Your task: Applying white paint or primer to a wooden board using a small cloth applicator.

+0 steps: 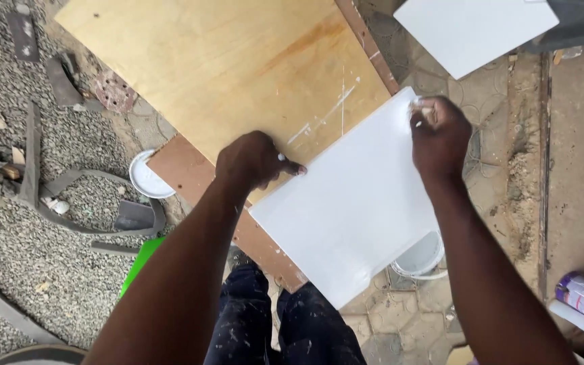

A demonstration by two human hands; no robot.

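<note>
White painted panel (356, 209) under both hands: left hand (255, 161) curled on its edge, right hand (439, 135) pinching its corner.

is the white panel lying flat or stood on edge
Flat: the white panel lies face up on the plywood, overhanging its edge, left hand pressing it.

Board: white painted panel (353, 209), flat, rectangular, smooth.
Pose: turned diagonally.
Place: right near edge of plywood worktop (238, 67), overhanging.
</note>
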